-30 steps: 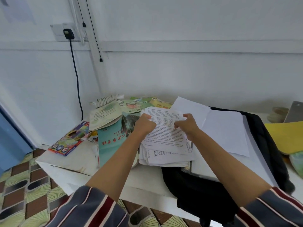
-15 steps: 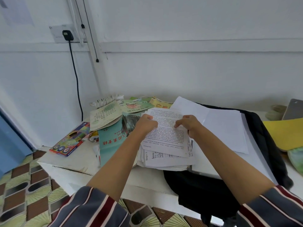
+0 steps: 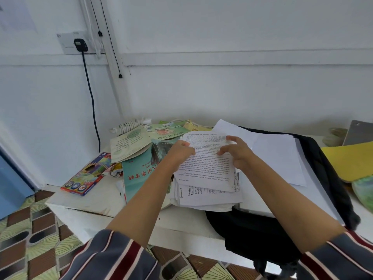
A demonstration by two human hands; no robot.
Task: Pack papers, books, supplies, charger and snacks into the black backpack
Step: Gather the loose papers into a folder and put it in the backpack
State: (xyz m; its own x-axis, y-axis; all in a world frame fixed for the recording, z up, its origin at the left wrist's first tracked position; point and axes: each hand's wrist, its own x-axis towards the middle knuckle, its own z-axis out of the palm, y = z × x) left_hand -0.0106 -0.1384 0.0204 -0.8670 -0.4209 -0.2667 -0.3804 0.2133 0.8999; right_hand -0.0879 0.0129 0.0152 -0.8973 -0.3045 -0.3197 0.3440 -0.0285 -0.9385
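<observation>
Head view. Gripped the printed sheet [image 3: 205,168] at its left edge with the left hand [image 3: 180,151], fingers curled onto the paper. Rested the right hand [image 3: 237,153] on the sheet's upper right part, thumb and fingers apart and half bent, closed round nothing. Had that sheet atop a paper stack [image 3: 210,197], with a handwritten ruled page just below; print and handwriting both too small to read. Found the stack at the front of the white table [image 3: 96,201], its right side overlapping the black backpack [image 3: 252,235], which lay flat and hung over the table's front edge. Noted blank white sheets [image 3: 278,158] lying across the backpack. Saw, left of the stack, a teal book [image 3: 139,178] with red Chinese characters, a cream booklet [image 3: 129,145] with columns of Chinese print, and a green booklet [image 3: 167,132] titled in Chinese. Saw a coloured-pencil box [image 3: 86,176] near the table's left edge, brand unreadable. Saw a black charger [image 3: 80,44] plugged into the wall socket.
</observation>
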